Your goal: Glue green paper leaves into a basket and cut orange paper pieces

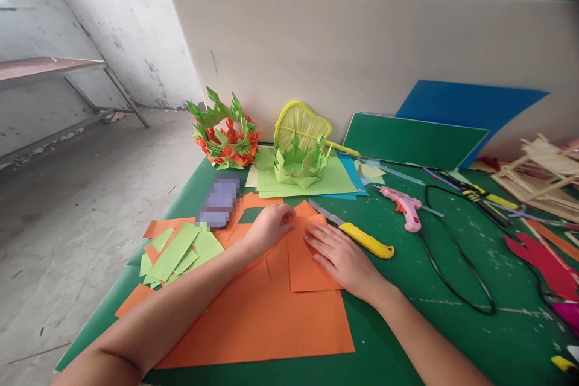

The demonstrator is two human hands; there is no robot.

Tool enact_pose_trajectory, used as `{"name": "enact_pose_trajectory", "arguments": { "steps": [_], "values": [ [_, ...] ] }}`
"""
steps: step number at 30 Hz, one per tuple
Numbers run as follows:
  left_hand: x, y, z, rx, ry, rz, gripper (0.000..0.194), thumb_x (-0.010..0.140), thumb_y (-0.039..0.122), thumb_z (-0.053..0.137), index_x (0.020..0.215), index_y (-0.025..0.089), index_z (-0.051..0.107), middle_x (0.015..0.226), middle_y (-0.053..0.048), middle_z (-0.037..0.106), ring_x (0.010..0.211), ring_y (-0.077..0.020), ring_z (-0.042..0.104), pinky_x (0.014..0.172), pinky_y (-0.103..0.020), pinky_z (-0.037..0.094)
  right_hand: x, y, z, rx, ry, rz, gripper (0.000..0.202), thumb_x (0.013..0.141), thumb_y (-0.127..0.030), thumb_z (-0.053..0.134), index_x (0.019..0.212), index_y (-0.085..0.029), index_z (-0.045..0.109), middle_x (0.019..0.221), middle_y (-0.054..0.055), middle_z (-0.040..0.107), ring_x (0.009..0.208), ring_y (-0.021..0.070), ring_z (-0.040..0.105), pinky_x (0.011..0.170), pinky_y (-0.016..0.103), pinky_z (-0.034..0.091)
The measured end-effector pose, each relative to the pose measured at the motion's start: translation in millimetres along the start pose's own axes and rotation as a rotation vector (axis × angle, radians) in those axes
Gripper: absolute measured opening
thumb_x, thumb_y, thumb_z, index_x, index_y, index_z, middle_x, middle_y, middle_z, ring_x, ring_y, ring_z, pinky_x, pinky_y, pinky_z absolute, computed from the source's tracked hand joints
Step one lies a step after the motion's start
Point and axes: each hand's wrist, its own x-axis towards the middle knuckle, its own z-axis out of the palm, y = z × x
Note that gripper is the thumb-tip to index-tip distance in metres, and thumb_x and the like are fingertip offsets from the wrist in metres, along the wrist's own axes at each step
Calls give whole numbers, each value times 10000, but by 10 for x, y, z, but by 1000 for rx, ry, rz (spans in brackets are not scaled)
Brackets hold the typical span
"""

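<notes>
My left hand (270,228) is closed, its curled fingertips at the upper left edge of a small folded orange paper (301,262). Across the right side of that paper my right hand (344,253) lies flat, fingers stretched out. Beneath both is a large orange paper sheet (271,329) on the green tabletop (384,344). A yellow utility knife (368,240) with its blade out rests just beyond my right hand. Green paper pieces (181,253) are heaped left of my left forearm.
A light green paper crown (301,163) stands on green sheets behind my hands. Left of it are an orange-and-green folded-paper piece (226,132) and a blurred-out phone (220,202). A pink glue gun (404,208) with a looping black cord (446,274) lies to the right.
</notes>
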Motion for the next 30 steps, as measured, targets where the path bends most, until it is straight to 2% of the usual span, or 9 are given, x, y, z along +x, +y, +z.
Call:
{"name": "enact_pose_trajectory", "arguments": {
  "steps": [3,8,16,21,25,28,30],
  "values": [
    [0,4,-16,16,-6,4,134,734,146,653,862,184,641,767,4,643,692,-146,587,644,-243,457,1,1,11,23,10,13,393,962,-269,425,1333,-212,543,1420,45,500,1352,244,401,1113,476,369],
    [-7,-11,-18,-5,9,-7,168,729,147,662,893,178,635,867,-18,628,696,-139,602,663,-250,482,6,-3,10,40,11,15,398,962,-275,425,1339,-214,537,1418,51,503,1352,247,400,1113,478,369],
    [-12,-29,-13,1,-1,43,120,739,142,657,849,175,620,843,-16,602,696,-136,586,664,-253,480,3,-4,-1,29,-16,17,398,966,-272,419,1342,-205,532,1424,53,494,1360,246,388,1116,486,359],
    [-1,-31,-20,35,-23,66,63,761,162,625,823,169,635,839,-29,616,687,-142,581,654,-263,478,2,-6,20,29,11,11,394,962,-271,432,1336,-206,538,1411,57,509,1353,245,399,1109,490,369],
    [-4,-13,-23,88,-46,128,75,789,142,587,790,162,660,869,-53,624,729,-161,595,699,-285,492,-2,-7,30,34,32,4,394,961,-265,432,1338,-220,536,1398,57,524,1337,245,423,1097,500,386],
    [-13,2,-4,170,-3,224,127,823,141,560,793,165,681,1006,-91,628,911,-215,601,841,-347,485,-3,1,38,33,19,3,401,962,-267,431,1348,-214,524,1412,51,510,1346,242,410,1110,492,372],
    [-20,8,18,197,-18,318,181,852,120,514,833,173,685,1049,-96,628,970,-220,589,884,-357,468,-2,8,41,32,5,2,411,963,-270,429,1361,-203,508,1425,50,496,1358,240,392,1119,485,360]
  ]
}}
